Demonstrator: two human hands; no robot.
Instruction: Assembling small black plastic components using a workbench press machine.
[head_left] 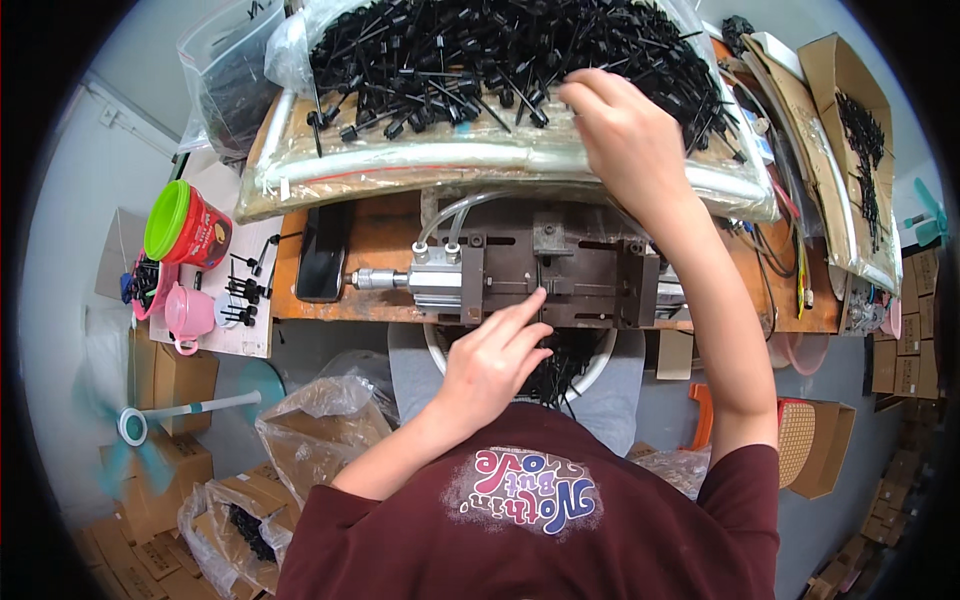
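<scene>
My left hand (490, 362) reaches over the dark metal fixture (600, 280) on the bench. Its index finger is stretched out, with the tip on a small slot near the fixture's middle; the other fingers are apart and hold nothing visible. At the front edge of a heap of black plastic parts with thin rods (470, 75), my right hand (635, 145) has its fingers curled and drawn together. What is between those fingertips, if anything, is hidden. The heap lies in a plastic-covered tray (400, 170) behind the fixture.
Left of the fixture are a silver cylinder (436, 280) with clear hoses, a phone (322, 255), a red bucket (200, 235) and a pink cup (188, 312). A white-rimmed tub (603, 360) holding black parts sits below the bench edge. Cables (775, 250) hang at right.
</scene>
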